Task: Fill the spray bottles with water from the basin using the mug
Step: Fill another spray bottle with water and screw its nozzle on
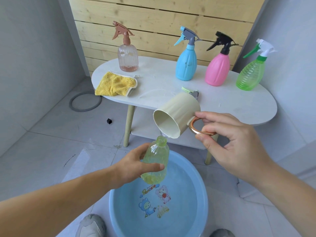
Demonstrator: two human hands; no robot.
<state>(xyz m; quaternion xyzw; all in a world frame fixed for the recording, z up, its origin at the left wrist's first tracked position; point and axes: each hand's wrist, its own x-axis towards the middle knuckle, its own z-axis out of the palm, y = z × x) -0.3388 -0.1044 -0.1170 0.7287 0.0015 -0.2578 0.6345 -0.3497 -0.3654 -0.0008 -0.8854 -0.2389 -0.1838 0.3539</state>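
My left hand (131, 165) grips an open yellow-green bottle (156, 155), tilted, above the blue basin (202, 199) that holds water. My right hand (229, 139) holds the cream mug (177, 115) by its copper handle, tipped so its rim sits just over the bottle's neck. A thin stream runs from the mug into the bottle. The bottle's loose spray head (192, 93) lies on the white table (239, 103), partly hidden behind the mug.
On the table stand a clear pink bottle (127, 57), a blue bottle (186, 65), a pink bottle (217, 70) and a green bottle (251, 74), all capped. A yellow cloth (116, 84) lies at the table's left end. A grey ring (85, 101) rests on the floor.
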